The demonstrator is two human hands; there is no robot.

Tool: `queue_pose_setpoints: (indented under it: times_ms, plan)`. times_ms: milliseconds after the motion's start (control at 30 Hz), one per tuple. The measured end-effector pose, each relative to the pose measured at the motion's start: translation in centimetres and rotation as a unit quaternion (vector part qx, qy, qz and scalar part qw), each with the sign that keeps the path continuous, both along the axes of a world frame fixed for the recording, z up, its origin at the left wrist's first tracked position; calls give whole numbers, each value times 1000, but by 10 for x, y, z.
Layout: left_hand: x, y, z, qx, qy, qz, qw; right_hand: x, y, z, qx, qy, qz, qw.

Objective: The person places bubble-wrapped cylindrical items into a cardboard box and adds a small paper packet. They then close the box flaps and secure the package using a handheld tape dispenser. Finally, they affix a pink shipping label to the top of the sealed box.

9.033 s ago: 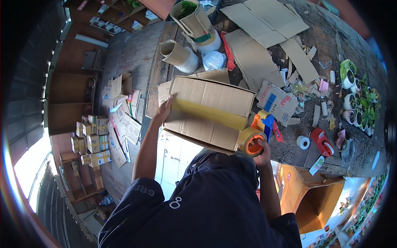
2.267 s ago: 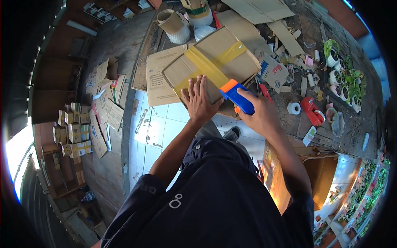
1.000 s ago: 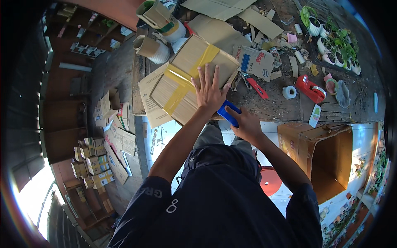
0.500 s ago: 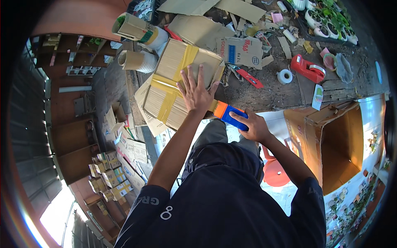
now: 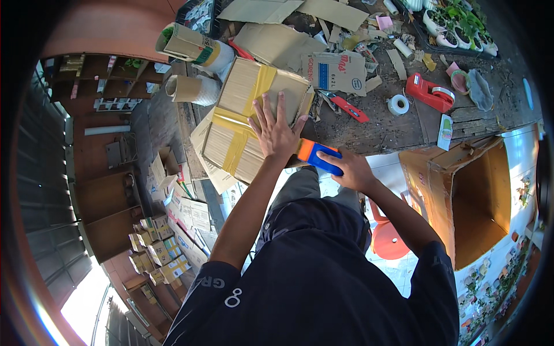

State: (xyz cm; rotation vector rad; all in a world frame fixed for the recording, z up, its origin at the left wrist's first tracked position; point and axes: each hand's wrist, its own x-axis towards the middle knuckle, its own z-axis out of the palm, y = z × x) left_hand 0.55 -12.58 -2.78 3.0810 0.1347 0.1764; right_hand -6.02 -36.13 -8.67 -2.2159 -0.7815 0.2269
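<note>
A cardboard box (image 5: 236, 141), flat and crossed with yellow tape, lies at an angle at the table's near edge. My left hand (image 5: 277, 128) rests palm down on its top, fingers spread, over part of the tape. To the right, my right hand (image 5: 350, 167) is wrapped round a chunky blue-and-orange tool (image 5: 320, 155). The tool's orange end meets the box's near right side, below my left wrist; its tip is hidden, so I cannot tell its kind. A red utility knife (image 5: 346, 108) lies right of the box.
A white tape roll (image 5: 398, 105) and a red tape dispenser (image 5: 430, 92) sit on the table's right. Cardboard scraps (image 5: 277, 43) cover the back. Two wrapped cardboard tubes (image 5: 193, 87) stand left of the box. A large open carton (image 5: 427, 196) is below right, beside a red stool (image 5: 389, 239).
My right hand and the blue-and-orange tool have shifted slightly left and away from me, closer to the box. My left hand stays spread on top.
</note>
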Motion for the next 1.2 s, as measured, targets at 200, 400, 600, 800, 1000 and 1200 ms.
queue_pose_setpoints:
  times_ms: [200, 400, 600, 800, 1000, 1200]
  plan:
    - [-3, 22, 33, -75, 119, -77, 987, 14, 28, 9, -31, -45, -10, 998]
    - [-49, 33, 24, -34, 115, -100, 988, 10, 34, 21, -32, -60, -22, 997]
    - [-50, 27, 16, -28, 88, -83, 992, 8, 41, 30, -50, -73, -4, 996]
    - [-47, 10, 14, -22, 58, -45, 997, 12, 46, 22, -106, -190, 36, 975]
    - [-46, -8, 12, -6, 45, 24, 999, 12, 15, 48, -79, -18, -9, 997]
    - [-42, 3, 2, -79, 5, 21, 997, -16, -27, 0, -38, -3, -181, 983]
